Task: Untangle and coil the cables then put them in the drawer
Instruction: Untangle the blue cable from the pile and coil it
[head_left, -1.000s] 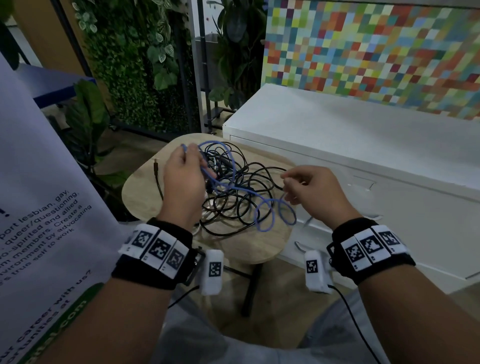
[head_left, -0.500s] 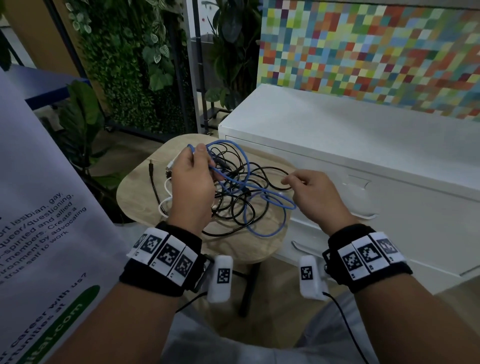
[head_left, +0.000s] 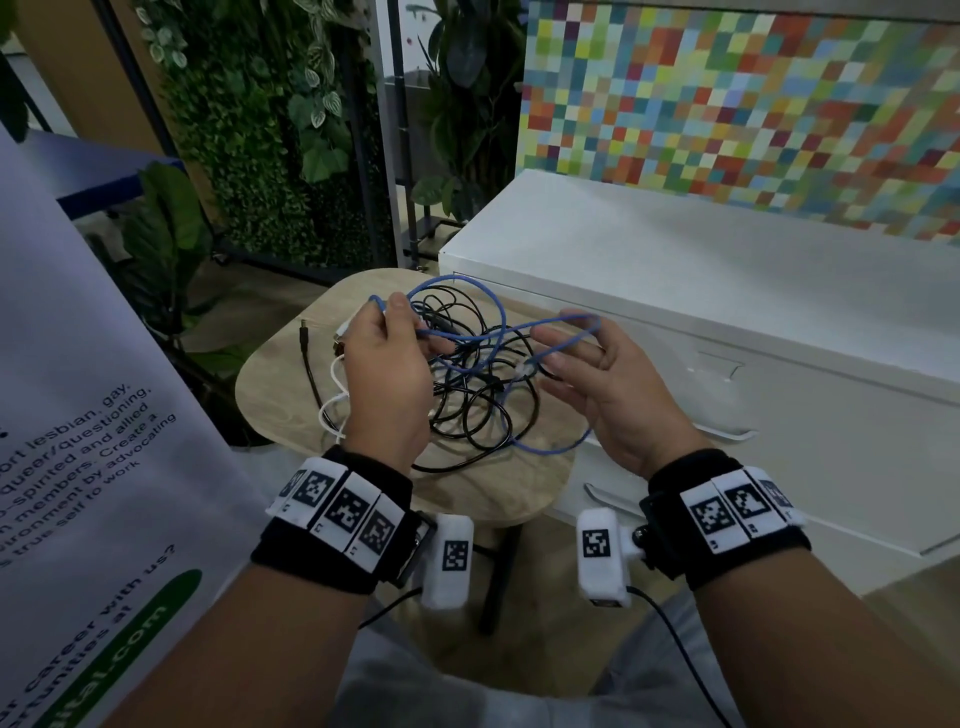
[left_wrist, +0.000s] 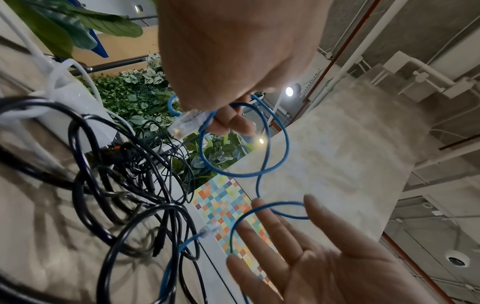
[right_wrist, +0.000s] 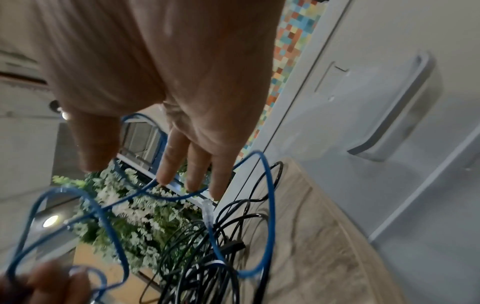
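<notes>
A blue network cable (head_left: 501, 312) loops above a tangle of black cables (head_left: 467, 410) on a round wooden stool (head_left: 280, 395). My left hand (head_left: 387, 332) pinches the blue cable just behind its clear plug (left_wrist: 185, 123). My right hand (head_left: 582, 358) is held open, palm toward the left, fingers straight, and a blue loop is draped over its thumb and fingers (right_wrist: 168, 164). The cable's other clear plug (right_wrist: 207, 211) dangles just below the right fingertips. A white cable (head_left: 332, 374) lies under the left hand, partly hidden.
A white drawer cabinet (head_left: 675, 270) stands directly right of the stool, drawers closed, one handle (head_left: 727, 432) near my right wrist. A printed banner (head_left: 78, 415) leans at the left. Plants and a green wall fill the back.
My right hand let go of its pinch on the blue cable and spread its fingers, with the loop now hanging over them. The left hand stayed on the plug end.
</notes>
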